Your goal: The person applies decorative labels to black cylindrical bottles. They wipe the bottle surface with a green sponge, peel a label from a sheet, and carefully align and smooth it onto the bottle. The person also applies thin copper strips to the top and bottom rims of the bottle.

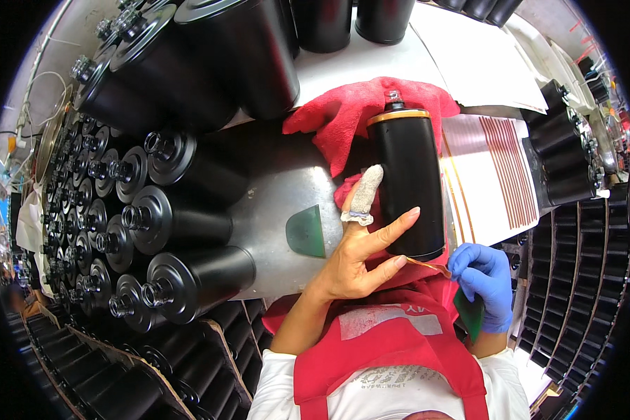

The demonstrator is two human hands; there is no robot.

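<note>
A black cylindrical bottle (pixel 407 182) with a clear glass neck and a gold band at its shoulder lies on a red cloth (pixel 339 119). Against its left side rests my left hand (pixel 360 262), bare, fingers spread, with a whitish cloth cover on one finger. Its thumb tip is by the end of a thin gold-coloured strip (pixel 430 265). My right hand (pixel 486 283), in a blue glove, pinches the strip's other end near the bottle's base. A green flat scraper (pixel 467 315) shows beneath the gloved fingers; how it is held is hidden.
Another green scraper (pixel 306 232) lies on the metal table (pixel 269 203). Black bottles (pixel 182 224) crowd the left and far side. A white sheet (pixel 493 171) with copper-coloured strips lies right of the bottle. Racks of black bottles (pixel 581 266) stand at the right.
</note>
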